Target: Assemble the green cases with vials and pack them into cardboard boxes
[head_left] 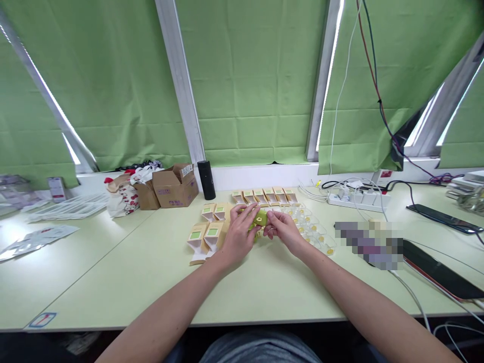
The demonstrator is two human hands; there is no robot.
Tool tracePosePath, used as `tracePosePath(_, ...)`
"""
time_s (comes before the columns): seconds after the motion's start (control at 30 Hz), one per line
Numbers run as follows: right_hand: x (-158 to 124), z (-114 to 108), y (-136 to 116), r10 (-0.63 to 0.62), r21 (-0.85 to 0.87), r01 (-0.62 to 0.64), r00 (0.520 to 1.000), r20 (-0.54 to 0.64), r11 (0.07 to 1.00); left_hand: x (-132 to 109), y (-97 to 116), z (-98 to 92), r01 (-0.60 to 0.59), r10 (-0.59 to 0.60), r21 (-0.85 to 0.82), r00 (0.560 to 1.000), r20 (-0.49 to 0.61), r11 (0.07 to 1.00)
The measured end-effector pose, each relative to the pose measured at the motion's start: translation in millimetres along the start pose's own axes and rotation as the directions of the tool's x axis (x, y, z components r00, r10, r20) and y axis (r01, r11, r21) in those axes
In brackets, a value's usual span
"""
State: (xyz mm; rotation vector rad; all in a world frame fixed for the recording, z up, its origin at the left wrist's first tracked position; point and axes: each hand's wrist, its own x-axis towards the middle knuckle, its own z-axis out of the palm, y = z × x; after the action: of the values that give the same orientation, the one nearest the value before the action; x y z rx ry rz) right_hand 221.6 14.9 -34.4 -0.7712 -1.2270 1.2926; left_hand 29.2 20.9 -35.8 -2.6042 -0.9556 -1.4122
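Both of my hands meet over the middle of the pale green table (124, 272). My left hand (240, 234) and my right hand (284, 229) are closed together on a small green box (260, 219) with a yellow mark, held just above the table. To the left of my hands lie small tan cartons with green labels (206, 237), partly unfolded. A row of several folded tan cartons (264, 195) stands behind my hands. Clear plastic trays with yellow pieces (315, 233) lie just right of my right hand.
Brown cardboard boxes (174, 187) and a patterned bag (121, 197) stand at the back left beside a black cylinder (206, 180). A white power strip (357, 200) with cables lies at the back right. A dark phone (440, 275) rests at the right edge. Green blinds cover the windows.
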Motion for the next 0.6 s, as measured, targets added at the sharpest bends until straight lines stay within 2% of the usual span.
tracePosePath(0.13,0,-3,2,0.012,-0.030,-0.012,1.000,-0.013,0.999,3,4,-2.9,0.137,-0.138,-0.108,0.990,-0.004,0.985)
tracePosePath(0.27,1,-6,2,0.033,-0.043,-0.033,0.999,-0.001,0.999,6,5,-4.8,0.288,-0.293,-0.237,0.956,0.017,0.928)
tracePosePath(0.33,0,-6,2,0.041,-0.046,-0.041,0.999,0.004,0.998,9,4,-5.1,0.385,-0.394,-0.292,0.919,0.029,0.876)
tracePosePath(0.43,0,-7,1,0.042,-0.063,-0.042,0.999,0.007,0.997,14,2,-5.7,0.532,-0.550,-0.375,0.832,0.066,0.759)
tracePosePath(0.5,0,-7,2,0.039,-0.097,-0.038,0.999,0.004,0.995,18,1,-6.4,0.572,-0.584,-0.446,0.802,0.126,0.689)
tracePosePath(0.6,2,-8,5,0.020,-0.191,-0.026,0.999,-0.031,0.981,22,1,-7.8,0.581,-0.577,-0.516,0.795,0.191,0.629)
